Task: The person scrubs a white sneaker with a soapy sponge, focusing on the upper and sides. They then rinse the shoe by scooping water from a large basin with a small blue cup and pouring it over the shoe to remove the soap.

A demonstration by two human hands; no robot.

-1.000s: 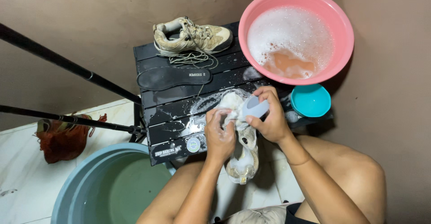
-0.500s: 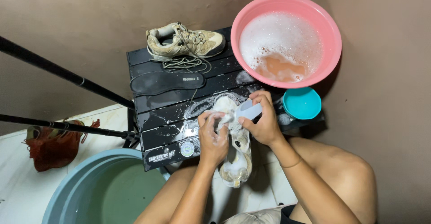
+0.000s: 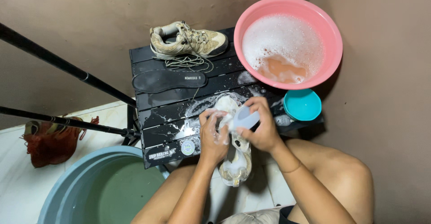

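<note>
— How's the shoe look?
— Pale, soapy, at the table edge; left hand grips it, right hand clutches a brush.
— Containers?
— Pink basin holds suds; grey tub, greenish water.

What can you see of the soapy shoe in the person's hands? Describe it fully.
The shoe is pale, wet and foam-covered, lying lengthwise off the near edge of the black slatted table. The left hand grips its side; the right hand presses a pale brush on its upper end. Its laces cannot be seen.
</note>
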